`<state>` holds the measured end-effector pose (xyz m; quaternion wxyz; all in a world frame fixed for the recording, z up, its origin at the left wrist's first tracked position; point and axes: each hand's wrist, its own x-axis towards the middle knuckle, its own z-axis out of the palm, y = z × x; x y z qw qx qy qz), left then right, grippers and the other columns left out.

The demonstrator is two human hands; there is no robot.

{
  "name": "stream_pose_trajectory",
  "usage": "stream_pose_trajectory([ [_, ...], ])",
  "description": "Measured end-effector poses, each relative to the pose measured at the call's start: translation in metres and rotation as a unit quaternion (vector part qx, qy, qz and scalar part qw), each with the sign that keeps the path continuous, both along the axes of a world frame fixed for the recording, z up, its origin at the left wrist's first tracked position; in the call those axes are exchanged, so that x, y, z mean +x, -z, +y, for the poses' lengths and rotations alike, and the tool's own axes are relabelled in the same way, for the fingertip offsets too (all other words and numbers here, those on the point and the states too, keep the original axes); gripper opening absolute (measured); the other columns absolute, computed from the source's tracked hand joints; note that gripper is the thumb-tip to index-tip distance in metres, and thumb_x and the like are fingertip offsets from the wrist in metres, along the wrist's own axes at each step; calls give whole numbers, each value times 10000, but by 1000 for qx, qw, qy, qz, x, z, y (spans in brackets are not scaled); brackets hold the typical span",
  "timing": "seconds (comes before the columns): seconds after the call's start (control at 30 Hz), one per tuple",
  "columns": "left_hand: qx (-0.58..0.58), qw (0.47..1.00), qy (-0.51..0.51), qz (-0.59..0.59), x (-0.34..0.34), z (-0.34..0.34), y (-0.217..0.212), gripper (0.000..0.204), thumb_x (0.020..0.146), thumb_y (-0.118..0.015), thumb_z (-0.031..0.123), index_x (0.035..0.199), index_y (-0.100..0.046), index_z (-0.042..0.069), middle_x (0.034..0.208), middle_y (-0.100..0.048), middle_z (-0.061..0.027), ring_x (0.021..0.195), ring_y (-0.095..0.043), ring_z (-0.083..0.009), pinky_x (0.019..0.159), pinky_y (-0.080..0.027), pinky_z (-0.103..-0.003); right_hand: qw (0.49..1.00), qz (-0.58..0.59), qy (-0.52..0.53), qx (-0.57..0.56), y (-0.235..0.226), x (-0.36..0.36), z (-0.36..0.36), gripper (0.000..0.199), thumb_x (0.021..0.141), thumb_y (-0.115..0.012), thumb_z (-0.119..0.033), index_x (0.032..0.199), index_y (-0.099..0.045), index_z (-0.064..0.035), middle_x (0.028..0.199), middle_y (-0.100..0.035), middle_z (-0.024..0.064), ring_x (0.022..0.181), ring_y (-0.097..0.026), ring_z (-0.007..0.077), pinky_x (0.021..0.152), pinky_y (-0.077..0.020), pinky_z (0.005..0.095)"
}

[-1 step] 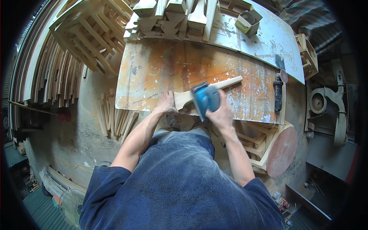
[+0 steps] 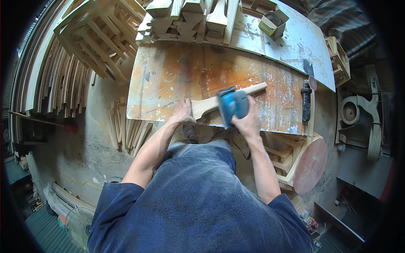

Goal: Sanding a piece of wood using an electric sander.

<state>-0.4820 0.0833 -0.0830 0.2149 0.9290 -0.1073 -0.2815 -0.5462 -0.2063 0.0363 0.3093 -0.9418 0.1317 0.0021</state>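
A pale wooden furniture leg, wide at one end and tapering at the other, lies slantwise on the worn, paint-flecked workbench. Its wide left end is gripped by my left hand at the bench's front edge. Over the middle of the leg, my right hand is closed around a blue electric sander, which is slightly blurred. The sander hides part of the leg, and the thin end sticks out beyond it to the right.
Several shaped wooden pieces are stacked along the bench's back. A small open box sits on the white board behind. A black cylindrical power tool lies at the right edge. Wooden frames and long planks stand left.
The sander has slid to the right along the wooden leg with my right hand. My left hand and the leg stay where they were.
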Motion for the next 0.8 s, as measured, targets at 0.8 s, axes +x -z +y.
stream_pose_trajectory([
  [0.8, 57, 973, 54, 217, 49, -5, -21, 999, 594, -844, 297, 1365, -342, -94, 1254, -600, -344, 1219, -620, -457, 1030, -519, -459, 968, 37, 248, -9, 19, 78, -170, 908, 701, -776, -334, 1500, -391, -140, 1306, -655, 247, 1146, -678, 444, 998, -543, 521],
])
